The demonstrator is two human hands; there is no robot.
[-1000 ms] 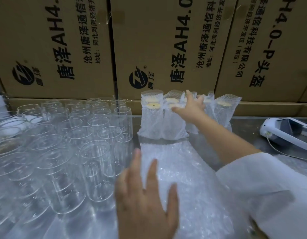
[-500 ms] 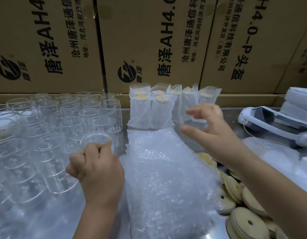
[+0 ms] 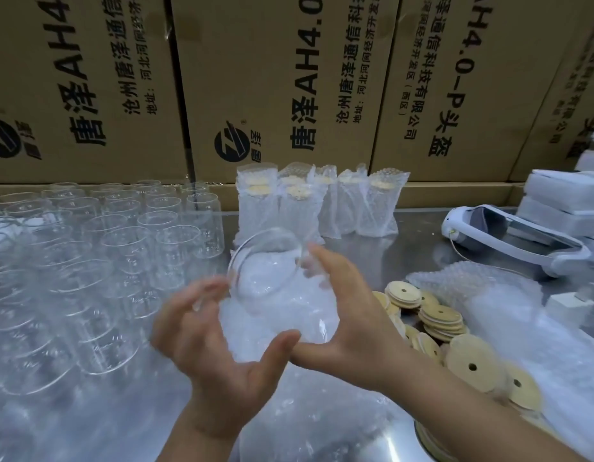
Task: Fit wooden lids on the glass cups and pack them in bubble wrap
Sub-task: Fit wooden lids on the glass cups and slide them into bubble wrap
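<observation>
Everything here I place from the glass cup [image 3: 272, 295] that is held up in mid-frame. Far behind it stands a wall of printed cardboard boxes [image 3: 282, 78], and the steel tabletop [image 3: 419, 251] runs under all the rest.

To the cup's left is the biggest share of the work: a crowd of bare cups [image 3: 122, 248], upright, rims open, none lidded or wrapped. Below and in front of the cup lies a sheet of bubble wrap [image 3: 322, 428], ready to take it. Directly behind the cup, against the boxes, is a short row of wrapped cups [image 3: 315, 205], each in a bubble sleeve with a pale lid showing at the top. So I judge the job is only a little way in: a few are packed and many more wait.

To the cup's right lies a loose pile of wooden lids [image 3: 439, 315], round with a centre hole. The held cup has no lid yet, so I expect lidding comes next.

The cup is tilted, its mouth turned up and away. My left hand [image 3: 215, 348] curls round its left side, thumb underneath, though the fingers are blurred. My right hand [image 3: 349, 315] cups the right side with fingers raised along the glass and thumb below. Both hands are grasping it.
</observation>
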